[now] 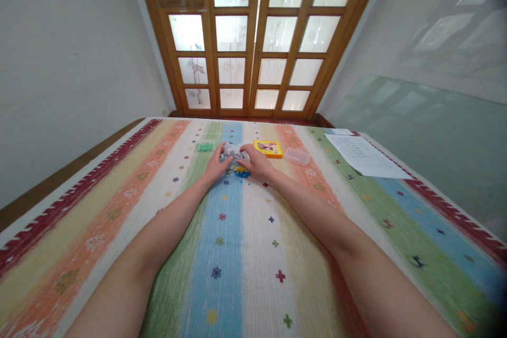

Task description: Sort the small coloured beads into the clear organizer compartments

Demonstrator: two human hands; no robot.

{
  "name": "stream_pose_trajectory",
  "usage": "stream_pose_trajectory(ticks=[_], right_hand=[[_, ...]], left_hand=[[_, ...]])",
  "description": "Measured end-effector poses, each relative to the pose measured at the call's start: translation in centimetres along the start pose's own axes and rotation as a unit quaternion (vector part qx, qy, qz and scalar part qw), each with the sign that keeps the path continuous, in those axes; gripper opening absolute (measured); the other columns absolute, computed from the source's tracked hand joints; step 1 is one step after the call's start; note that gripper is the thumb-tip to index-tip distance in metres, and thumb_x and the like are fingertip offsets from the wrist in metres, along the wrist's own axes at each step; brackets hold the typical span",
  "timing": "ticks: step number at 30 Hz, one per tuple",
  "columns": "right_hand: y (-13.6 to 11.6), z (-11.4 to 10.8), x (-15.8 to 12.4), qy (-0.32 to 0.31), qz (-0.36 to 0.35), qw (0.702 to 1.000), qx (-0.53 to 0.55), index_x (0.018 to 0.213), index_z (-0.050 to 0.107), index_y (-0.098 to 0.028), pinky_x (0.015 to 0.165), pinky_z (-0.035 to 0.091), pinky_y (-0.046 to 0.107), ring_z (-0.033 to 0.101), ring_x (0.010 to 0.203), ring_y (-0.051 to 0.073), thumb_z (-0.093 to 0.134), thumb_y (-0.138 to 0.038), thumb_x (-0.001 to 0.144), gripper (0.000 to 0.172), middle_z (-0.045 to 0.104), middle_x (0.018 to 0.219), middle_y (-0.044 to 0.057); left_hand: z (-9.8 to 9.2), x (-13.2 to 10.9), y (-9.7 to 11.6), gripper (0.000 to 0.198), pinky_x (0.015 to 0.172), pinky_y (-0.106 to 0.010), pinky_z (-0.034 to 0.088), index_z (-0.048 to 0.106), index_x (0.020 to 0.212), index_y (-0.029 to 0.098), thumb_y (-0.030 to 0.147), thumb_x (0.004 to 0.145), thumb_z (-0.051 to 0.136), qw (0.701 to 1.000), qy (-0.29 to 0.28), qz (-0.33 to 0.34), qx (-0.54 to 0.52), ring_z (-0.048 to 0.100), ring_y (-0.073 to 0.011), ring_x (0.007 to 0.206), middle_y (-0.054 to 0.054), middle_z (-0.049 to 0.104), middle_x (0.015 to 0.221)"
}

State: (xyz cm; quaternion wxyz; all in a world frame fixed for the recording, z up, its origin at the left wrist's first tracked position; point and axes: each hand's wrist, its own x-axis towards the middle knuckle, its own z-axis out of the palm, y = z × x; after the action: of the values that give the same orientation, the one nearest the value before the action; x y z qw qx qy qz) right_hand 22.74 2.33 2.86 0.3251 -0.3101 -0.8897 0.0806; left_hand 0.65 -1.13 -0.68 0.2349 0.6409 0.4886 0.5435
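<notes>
Both of my hands are around a clear plastic bag [234,152] near the far end of the table; small pieces seem to show through it, too small to name. My left hand [216,165] grips its left side, the thumb in front. On the opposite side my right hand [255,162] holds it with curled fingers. Just below the bag lies a small heap of blue and yellow pieces [241,171] on the cloth. A clear box with green pieces [205,146] stands left of my left hand. Right of my right hand is a yellow box [268,149] with a printed picture.
An empty-looking clear plastic tray [297,156] sits right of the yellow box. White paper sheets [364,156] lie at the table's right side. A striped, patterned tablecloth [222,296] covers the table. Wooden glass-paned doors [255,37] stand beyond its far edge.
</notes>
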Motion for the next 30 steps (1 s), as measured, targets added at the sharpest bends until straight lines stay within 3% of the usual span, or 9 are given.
stream_pose_trajectory(ticks=[4,9,15,22,30], right_hand=[[-0.1,-0.8,-2.7,0.001,-0.003,1.000,0.013,0.130,0.057,-0.021,0.097,0.050,0.037,0.064,0.114,0.026,0.065,-0.037,0.098,0.037,0.067,0.127,0.011],[-1.3,-0.3,-3.4,0.001,0.002,0.998,-0.067,0.133,0.060,-0.018,0.092,0.051,0.035,0.068,0.111,0.026,0.056,-0.033,0.104,0.033,0.072,0.124,0.014],[-2.5,-0.2,-3.3,0.012,-0.020,0.991,-0.133,0.128,0.060,-0.014,0.084,0.051,0.031,0.070,0.097,0.023,0.049,-0.018,0.103,0.028,0.075,0.110,0.014],[-3.8,0.0,-3.7,0.004,0.021,0.987,-0.162,0.129,0.059,-0.014,0.079,0.050,0.031,0.069,0.092,0.024,0.050,-0.020,0.104,0.027,0.074,0.105,0.014],[-2.3,-0.8,-3.5,0.048,0.090,0.977,-0.190,0.131,0.061,-0.013,0.075,0.047,0.028,0.068,0.090,0.024,0.043,-0.017,0.099,0.037,0.075,0.102,0.014]], left_hand=[[1.2,-0.8,1.5,0.069,0.112,-0.046,0.049,0.050,0.146,0.022,0.039,0.085,0.076,0.996,-0.052,0.021,-0.064,0.065,-0.0262,0.125,-0.014,0.061,0.144],[1.7,-1.3,2.5,0.067,0.103,-0.045,0.056,0.051,0.135,0.022,0.037,0.079,0.084,0.997,-0.034,0.001,-0.072,0.072,-0.0236,0.107,-0.015,0.065,0.134],[2.4,-1.8,3.6,0.066,0.106,-0.048,0.056,0.044,0.129,0.023,0.035,0.078,0.085,0.989,-0.028,-0.025,-0.141,0.072,-0.0253,0.115,-0.017,0.066,0.136],[2.9,-2.1,3.9,0.067,0.107,-0.050,0.056,0.043,0.131,0.022,0.032,0.078,0.084,0.988,-0.013,-0.040,-0.149,0.072,-0.0269,0.118,-0.019,0.066,0.136],[2.8,-2.6,5.1,0.067,0.112,-0.050,0.053,0.046,0.134,0.023,0.027,0.077,0.082,0.989,-0.050,-0.007,-0.141,0.069,-0.0268,0.124,-0.017,0.065,0.138]])
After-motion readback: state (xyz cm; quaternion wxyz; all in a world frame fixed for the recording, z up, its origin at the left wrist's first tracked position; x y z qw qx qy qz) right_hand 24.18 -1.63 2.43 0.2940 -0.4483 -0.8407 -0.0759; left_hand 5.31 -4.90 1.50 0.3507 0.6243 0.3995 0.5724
